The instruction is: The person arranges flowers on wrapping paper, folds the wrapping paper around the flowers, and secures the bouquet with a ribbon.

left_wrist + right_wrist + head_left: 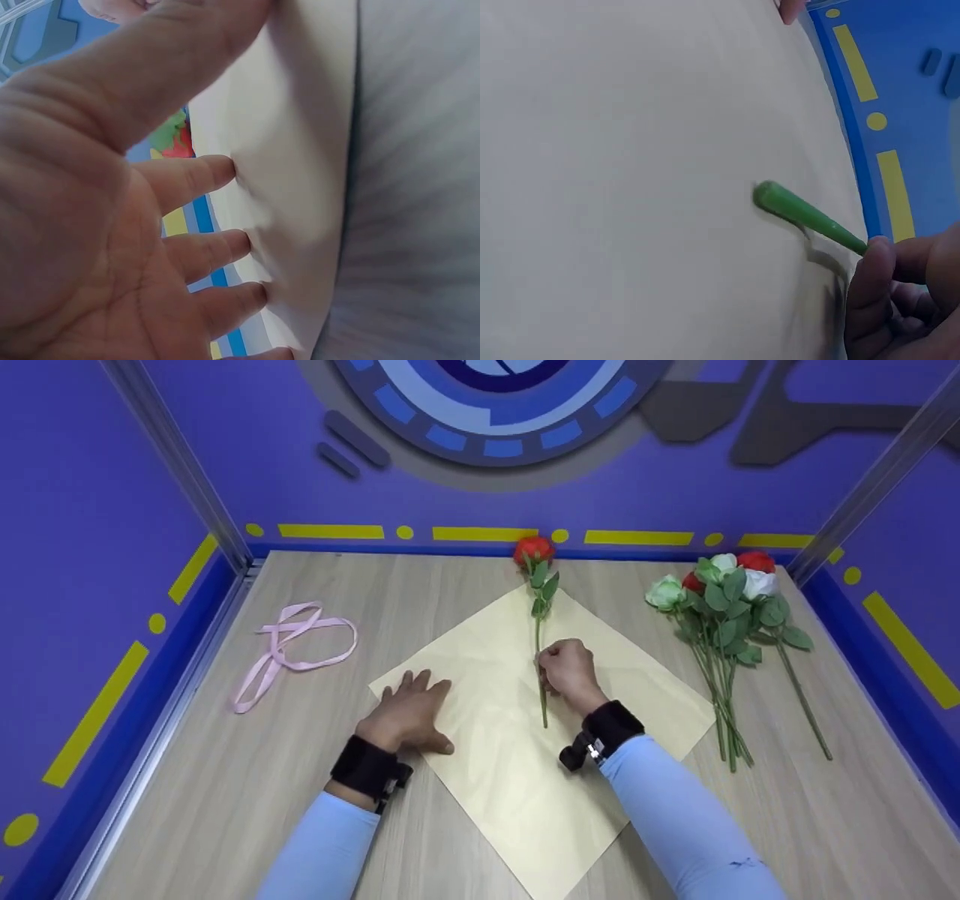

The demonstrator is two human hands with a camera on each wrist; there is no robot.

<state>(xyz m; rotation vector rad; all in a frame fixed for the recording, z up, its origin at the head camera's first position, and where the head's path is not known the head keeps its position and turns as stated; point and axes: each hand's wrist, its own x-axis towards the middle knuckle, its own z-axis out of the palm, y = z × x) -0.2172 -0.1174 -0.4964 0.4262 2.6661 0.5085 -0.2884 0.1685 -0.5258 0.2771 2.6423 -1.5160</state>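
A red artificial rose (534,552) with a long green stem lies over the upper half of a square cream wrapping paper (517,780), its bloom past the paper's far corner. My right hand (571,671) pinches the stem between thumb and fingers, low down. In the right wrist view the cut end of the green stem (810,217) points out from the fingertips, close over the paper. Toward the paper's left corner, my left hand (409,712) rests with fingers spread. The left wrist view shows its straight fingers (202,180) touching the paper (300,150).
To the right lies a bunch of artificial roses (724,615), red, white and pale green, with one stem set apart. A loosely looped pink ribbon (292,649) is on the left of the wooden table (217,795). Blue panels (262,495) enclose the back and sides.
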